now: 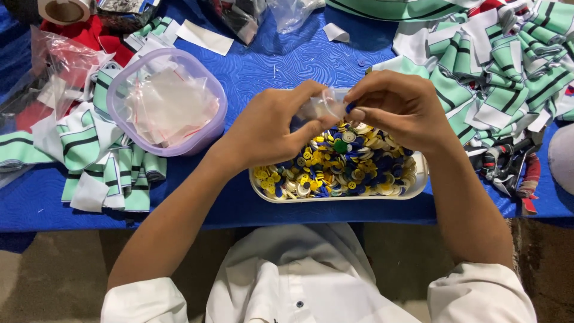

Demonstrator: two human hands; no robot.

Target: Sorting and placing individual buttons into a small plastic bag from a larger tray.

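- Bag [323, 106], a small clear plastic one, was pinched between both hands directly above the tray [418, 179], so anything slipping from it would likely have dropped back among the buttons.
- Left hand [272, 128] gripped the bag's left side with thumb and fingers, seemingly to keep its mouth steady.
- Right hand [397, 107] was closed at the bag's right edge, its fingertips pressing a dark blue button [349, 108] against the opening; whether it also clasped the plastic I cannot tell.
- Buttons [341, 164], yellow, blue, white and 1 green, were heaped in the white tray just below the hands, near the table's front edge, within easy reach.
- Tub [210, 78], lilac and round-cornered, sat just left of the left forearm and held more small clear bags [170, 107], close enough to draw from.
- Green-and-white striped cloth pieces [508, 66] lay piled at both sides on the blue table [281, 60], well apart from the tray, leaving the middle for the work.
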